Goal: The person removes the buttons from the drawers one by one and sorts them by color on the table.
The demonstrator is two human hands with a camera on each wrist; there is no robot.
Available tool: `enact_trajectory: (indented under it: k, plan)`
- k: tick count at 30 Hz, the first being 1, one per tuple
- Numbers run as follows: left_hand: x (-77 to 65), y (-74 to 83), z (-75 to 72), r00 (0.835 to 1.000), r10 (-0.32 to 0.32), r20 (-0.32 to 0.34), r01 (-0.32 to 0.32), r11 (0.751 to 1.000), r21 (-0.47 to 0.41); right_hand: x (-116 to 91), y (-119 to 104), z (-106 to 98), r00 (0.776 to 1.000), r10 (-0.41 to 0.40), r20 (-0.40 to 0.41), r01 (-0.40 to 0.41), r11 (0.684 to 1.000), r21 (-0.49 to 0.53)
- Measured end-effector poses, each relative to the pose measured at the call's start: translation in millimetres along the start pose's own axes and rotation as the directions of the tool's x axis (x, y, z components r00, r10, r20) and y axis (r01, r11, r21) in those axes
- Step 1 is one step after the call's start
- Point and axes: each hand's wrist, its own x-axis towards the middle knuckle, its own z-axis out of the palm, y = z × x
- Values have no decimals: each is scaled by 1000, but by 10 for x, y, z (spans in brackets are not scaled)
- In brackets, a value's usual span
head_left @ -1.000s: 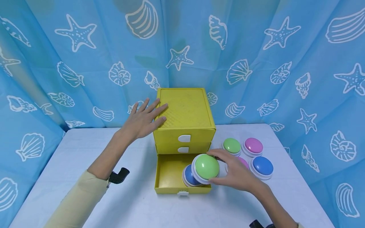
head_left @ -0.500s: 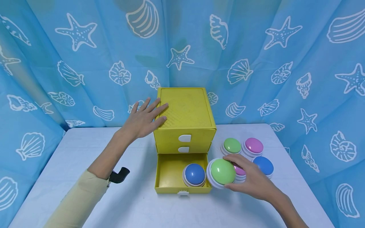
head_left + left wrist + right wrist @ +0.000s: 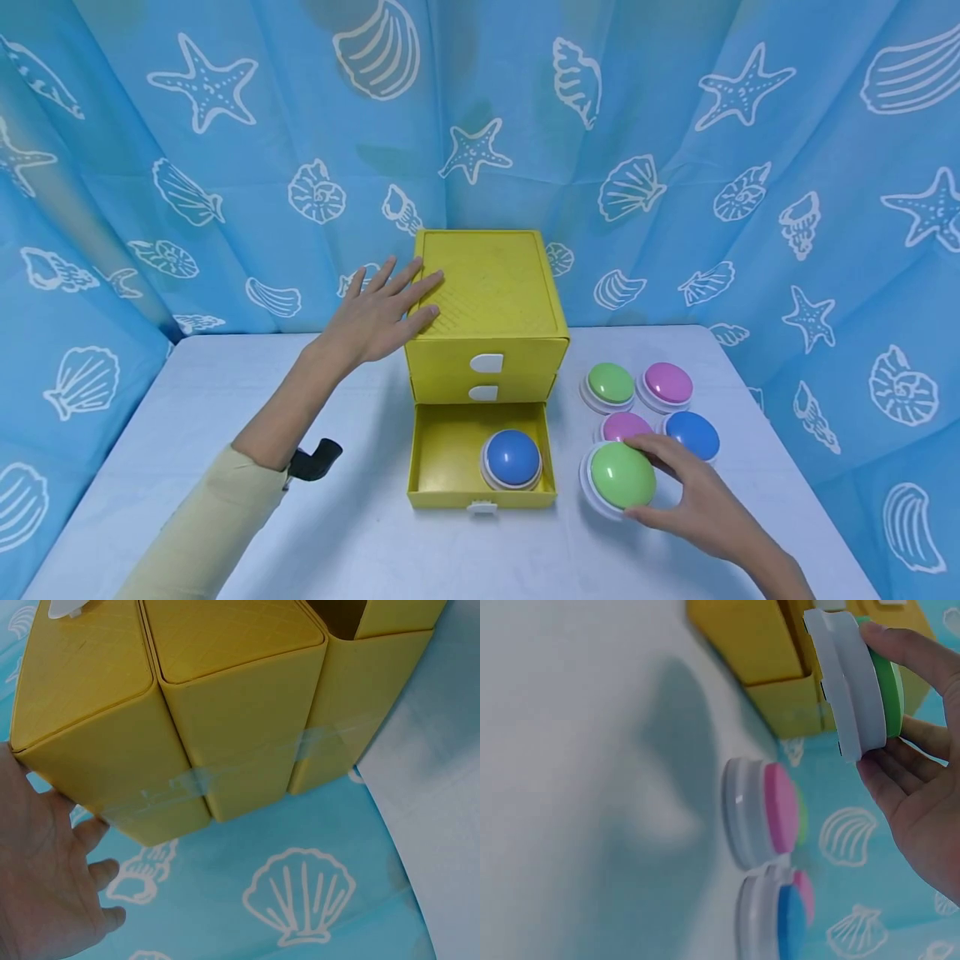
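Note:
My right hand (image 3: 701, 504) grips a round push button with a green dome and white base (image 3: 622, 475), thumb and fingers on opposite sides. In the right wrist view this green button (image 3: 855, 686) hangs above the table, tilted on edge. My left hand (image 3: 375, 321) rests with fingers spread on the left top edge of a yellow drawer box (image 3: 495, 283). Its bottom drawer (image 3: 442, 458) is pulled out, and a blue push button (image 3: 513, 457) lies inside at the right. The two upper drawers are closed.
On the white table (image 3: 315, 525), right of the box, stand another green button (image 3: 611, 383), a pink button (image 3: 669, 382), a nearer pink button (image 3: 624, 427) and a blue button (image 3: 693, 435). A blue shell-patterned curtain (image 3: 525, 200) hangs behind.
My right hand has carried the green button from over the open drawer to the right, over the table in front of the nearer pink button. The left hand has stayed put.

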Motion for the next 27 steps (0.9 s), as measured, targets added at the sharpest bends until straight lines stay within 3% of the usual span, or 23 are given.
enact_trajectory:
  k: [10, 19, 27]
  plan:
    - [14, 13, -9, 1000, -8, 1, 8, 1000, -13, -109, 301, 79, 994, 110, 17, -110, 994, 1]
    - [18, 3, -7, 1000, -7, 7, 7, 1000, -11, -202, 467, 139, 994, 111, 25, -111, 994, 2]
    - [6, 1, -7, 1000, -7, 4, 7, 1000, -15, -196, 580, 159, 985, 164, 44, -164, 986, -11]
